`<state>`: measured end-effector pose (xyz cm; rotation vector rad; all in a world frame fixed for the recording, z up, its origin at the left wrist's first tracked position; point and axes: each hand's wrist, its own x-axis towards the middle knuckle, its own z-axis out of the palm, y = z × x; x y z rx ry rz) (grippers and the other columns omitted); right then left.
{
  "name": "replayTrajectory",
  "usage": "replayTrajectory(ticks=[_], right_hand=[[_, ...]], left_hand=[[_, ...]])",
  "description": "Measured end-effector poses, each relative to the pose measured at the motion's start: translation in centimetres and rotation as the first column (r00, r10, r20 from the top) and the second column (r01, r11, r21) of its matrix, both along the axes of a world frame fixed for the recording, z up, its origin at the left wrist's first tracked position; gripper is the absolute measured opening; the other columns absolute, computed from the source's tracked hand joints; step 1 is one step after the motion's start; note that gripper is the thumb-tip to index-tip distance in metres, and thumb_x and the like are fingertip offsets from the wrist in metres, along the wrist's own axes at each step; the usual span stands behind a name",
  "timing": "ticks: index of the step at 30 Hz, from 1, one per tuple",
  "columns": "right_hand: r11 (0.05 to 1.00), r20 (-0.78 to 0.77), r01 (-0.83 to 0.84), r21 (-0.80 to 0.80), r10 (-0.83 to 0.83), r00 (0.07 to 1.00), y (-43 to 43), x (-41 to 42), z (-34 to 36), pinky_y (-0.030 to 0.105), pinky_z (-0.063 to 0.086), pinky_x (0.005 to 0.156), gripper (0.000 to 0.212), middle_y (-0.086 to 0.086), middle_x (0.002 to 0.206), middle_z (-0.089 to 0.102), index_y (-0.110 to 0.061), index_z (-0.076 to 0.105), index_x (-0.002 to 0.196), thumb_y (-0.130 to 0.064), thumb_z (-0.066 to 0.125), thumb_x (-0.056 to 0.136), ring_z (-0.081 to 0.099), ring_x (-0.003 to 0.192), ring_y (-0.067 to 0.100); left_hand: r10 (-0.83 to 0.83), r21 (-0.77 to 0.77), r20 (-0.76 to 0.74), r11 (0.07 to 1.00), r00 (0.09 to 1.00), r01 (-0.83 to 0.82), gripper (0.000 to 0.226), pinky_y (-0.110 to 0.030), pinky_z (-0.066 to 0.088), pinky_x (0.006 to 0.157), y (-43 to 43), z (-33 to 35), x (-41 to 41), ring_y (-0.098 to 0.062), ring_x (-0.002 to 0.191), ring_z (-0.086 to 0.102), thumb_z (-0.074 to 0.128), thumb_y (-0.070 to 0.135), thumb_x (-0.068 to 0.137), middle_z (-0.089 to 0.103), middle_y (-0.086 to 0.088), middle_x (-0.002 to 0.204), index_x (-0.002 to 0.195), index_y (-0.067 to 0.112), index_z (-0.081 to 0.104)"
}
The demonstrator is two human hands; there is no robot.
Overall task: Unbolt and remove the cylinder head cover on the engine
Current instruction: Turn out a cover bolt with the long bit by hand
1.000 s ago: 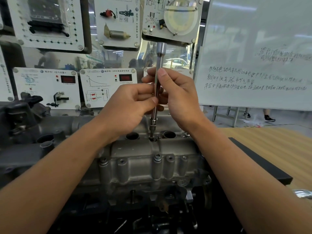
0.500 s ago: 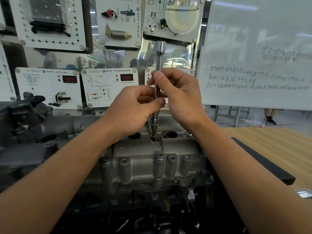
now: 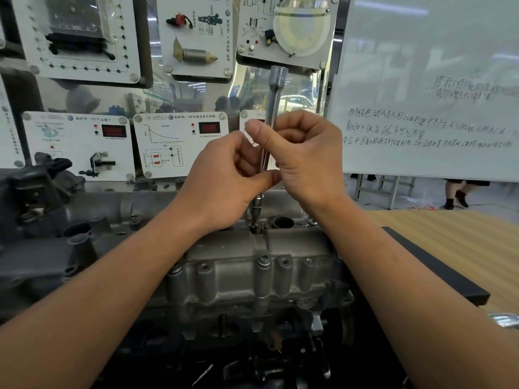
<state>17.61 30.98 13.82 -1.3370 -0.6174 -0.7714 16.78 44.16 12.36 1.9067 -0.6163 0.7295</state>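
Cylinder head cover (image 3: 224, 279) bolted down, socket bar (image 3: 273, 108) stood on a top bolt (image 3: 254, 228).
Cover: dull grey casting, lies lengthwise below both grips, with a row of raised bosses (image 3: 284, 262) along its near face. Bar: bright steel, near upright, pinched mid-shaft between left grip (image 3: 224, 178) and right grip (image 3: 306, 158). Its wider end rises above them; its socket tip, under them, sits on the bolt beside an open round well (image 3: 282, 221).
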Motion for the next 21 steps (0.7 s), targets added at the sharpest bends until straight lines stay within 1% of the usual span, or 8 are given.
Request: replayTrajectory(ticks=[2, 5, 8, 10, 14, 16, 19, 21], right_hand=[[1.0, -0.004, -0.003, -0.019, 0.003, 1.0, 0.1, 0.0, 0.0, 0.021, 0.052, 0.057, 0.02, 0.015, 0.073, 0.073, 0.002, 0.066, 0.082, -0.01, 0.082, 0.079, 0.066, 0.062, 0.013], [0.993, -0.005, -0.042, -0.109, 0.042, 0.999, 0.0, 0.0, 0.0, 0.015, 0.051, 0.061, 0.015, 0.006, 0.079, 0.075, 0.003, 0.069, 0.088, -0.01, 0.064, 0.095, 0.069, 0.069, 0.006], [0.983, -0.035, -0.085, -0.165, 0.081, 0.996, 0.0, -0.2, -0.1, 0.01, 0.048, 0.059, 0.025, 0.004, 0.087, 0.074, 0.002, 0.068, 0.096, -0.01, 0.047, 0.103, 0.07, 0.073, 0.003], [0.983, -0.063, -0.099, -0.152, 0.09, 0.994, 0.1, -0.3, 0.0, 0.013, 0.05, 0.06, 0.028, 0.006, 0.089, 0.074, 0.0, 0.068, 0.097, -0.012, 0.044, 0.105, 0.071, 0.076, 0.007], [0.988, -0.023, -0.029, -0.15, 0.026, 0.999, 0.3, -0.4, 0.0, 0.035, 0.057, 0.069, 0.019, 0.012, 0.082, 0.075, -0.009, 0.071, 0.083, -0.019, 0.062, 0.097, 0.067, 0.074, 0.017], [0.994, 0.002, 0.004, -0.106, -0.004, 1.0, 0.3, -0.4, 0.0, 0.04, 0.058, 0.07, 0.011, 0.015, 0.073, 0.071, -0.011, 0.069, 0.081, -0.017, 0.076, 0.086, 0.065, 0.069, 0.02], [0.999, 0.021, 0.04, -0.032, -0.039, 0.999, 0.1, 0.0, 0.0, 0.025, 0.054, 0.061, 0.021, 0.007, 0.067, 0.065, -0.004, 0.066, 0.079, -0.013, 0.084, 0.076, 0.062, 0.063, 0.014], [0.998, 0.038, 0.04, -0.042, -0.038, 0.999, 0.0, 0.1, 0.0, 0.022, 0.052, 0.06, 0.02, 0.009, 0.069, 0.068, 0.002, 0.066, 0.08, -0.012, 0.081, 0.08, 0.062, 0.062, 0.012]], left_hand=[[0.002, -0.025, -0.048, 1.0, 0.999, -0.003, 0.027, -0.043, 0.057, 0.069, 0.1, -0.1, 0.0, -0.017, 0.061, 0.061, 0.084, 0.024, 0.076, 0.063, 0.001, 0.067, 0.08, 0.016, 0.058], [-0.083, -0.051, -0.144, 0.996, 0.986, 0.076, 0.01, -0.053, 0.057, 0.085, 0.5, 0.0, -0.3, -0.028, 0.081, 0.07, 0.075, 0.018, 0.086, 0.071, -0.004, 0.08, 0.091, 0.019, 0.068], [-0.199, -0.029, -0.174, 0.98, 0.964, 0.197, 0.02, -0.043, 0.054, 0.097, 0.7, 0.0, -0.7, -0.016, 0.096, 0.073, 0.06, 0.004, 0.094, 0.077, -0.001, 0.097, 0.106, 0.015, 0.072], [-0.22, -0.024, -0.174, 0.975, 0.96, 0.219, 0.024, -0.041, 0.056, 0.095, 0.7, 0.0, -1.0, -0.016, 0.095, 0.074, 0.056, 0.0, 0.096, 0.078, -0.001, 0.097, 0.108, 0.014, 0.073], [-0.075, -0.002, -0.077, 0.997, 0.994, 0.075, 0.01, -0.045, 0.061, 0.081, 0.5, -0.1, -1.0, -0.016, 0.076, 0.074, 0.078, 0.013, 0.083, 0.076, -0.001, 0.08, 0.092, 0.015, 0.072], [0.011, 0.007, -0.027, 1.0, 1.0, -0.011, 0.021, -0.04, 0.061, 0.072, 0.3, -0.2, -0.9, -0.014, 0.068, 0.071, 0.085, 0.022, 0.076, 0.072, 0.001, 0.072, 0.082, 0.017, 0.065], [0.07, 0.028, 0.011, 0.997, 0.997, -0.07, 0.029, -0.034, 0.059, 0.065, 0.3, -0.3, -0.9, -0.01, 0.061, 0.066, 0.087, 0.029, 0.072, 0.067, 0.003, 0.067, 0.079, 0.019, 0.06], [0.051, 0.029, -0.032, 0.998, 0.998, -0.05, 0.023, -0.037, 0.06, 0.07, 0.4, -0.2, -0.8, -0.012, 0.066, 0.069, 0.084, 0.028, 0.077, 0.07, 0.002, 0.072, 0.084, 0.019, 0.063]])
